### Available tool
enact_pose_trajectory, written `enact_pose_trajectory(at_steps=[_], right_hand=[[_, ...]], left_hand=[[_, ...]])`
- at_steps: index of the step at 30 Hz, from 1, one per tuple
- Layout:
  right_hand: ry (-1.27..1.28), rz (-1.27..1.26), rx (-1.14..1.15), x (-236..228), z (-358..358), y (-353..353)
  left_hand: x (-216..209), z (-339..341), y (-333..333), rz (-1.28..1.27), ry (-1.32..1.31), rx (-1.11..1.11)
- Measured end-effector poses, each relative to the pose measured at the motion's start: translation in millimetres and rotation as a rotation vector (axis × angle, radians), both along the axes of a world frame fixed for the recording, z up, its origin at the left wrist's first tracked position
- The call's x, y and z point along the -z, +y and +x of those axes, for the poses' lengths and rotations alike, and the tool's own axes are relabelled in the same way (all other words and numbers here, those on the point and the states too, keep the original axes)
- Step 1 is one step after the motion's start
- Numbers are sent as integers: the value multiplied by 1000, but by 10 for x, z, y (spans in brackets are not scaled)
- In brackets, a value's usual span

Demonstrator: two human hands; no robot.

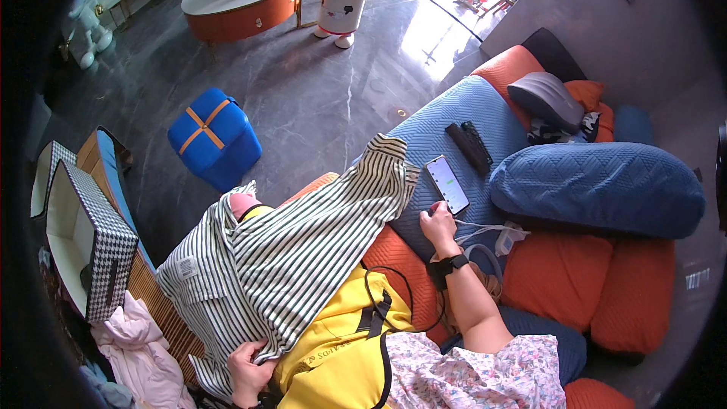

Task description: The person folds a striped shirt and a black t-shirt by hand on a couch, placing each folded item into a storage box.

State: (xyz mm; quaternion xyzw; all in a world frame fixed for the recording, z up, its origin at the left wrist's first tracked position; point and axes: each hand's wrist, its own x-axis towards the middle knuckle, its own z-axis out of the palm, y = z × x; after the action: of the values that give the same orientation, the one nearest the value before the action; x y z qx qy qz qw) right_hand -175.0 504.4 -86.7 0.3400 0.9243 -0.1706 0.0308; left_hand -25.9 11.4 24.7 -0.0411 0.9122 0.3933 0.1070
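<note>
A black-and-white striped shirt lies spread over my lap and legs, one sleeve stretched toward the blue sofa seat. At its lower edge my left hand is closed on the cloth, thumb toward the yellow apron. My right hand rests at the lower end of a phone with a lit screen. Its fingers are curled in, and what they hold, if anything, is hidden. A white cable runs from beside this hand to a white plug-like piece.
Two dark remote-like objects lie beyond the phone, near a blue bolster and orange cushions. A blue bin with orange straps stands on the floor. Houndstooth boxes and pink cloth are at left.
</note>
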Motion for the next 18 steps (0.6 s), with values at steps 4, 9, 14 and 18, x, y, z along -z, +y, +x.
enact_pose_trajectory(at_steps=[4,9,14,18], right_hand=[[14,-4,116,-49,-27,-59],[-4,-41,111,-78,-219,69],[232,-46,154,-184,-241,207],[349,222,116,-161,-111,614]], left_hand=[[2,-11,3,-1,-8,4],[31,8,14,-2,26,5],[4,26,17,-30,-10,-18],[5,9,7,-31,4,2]])
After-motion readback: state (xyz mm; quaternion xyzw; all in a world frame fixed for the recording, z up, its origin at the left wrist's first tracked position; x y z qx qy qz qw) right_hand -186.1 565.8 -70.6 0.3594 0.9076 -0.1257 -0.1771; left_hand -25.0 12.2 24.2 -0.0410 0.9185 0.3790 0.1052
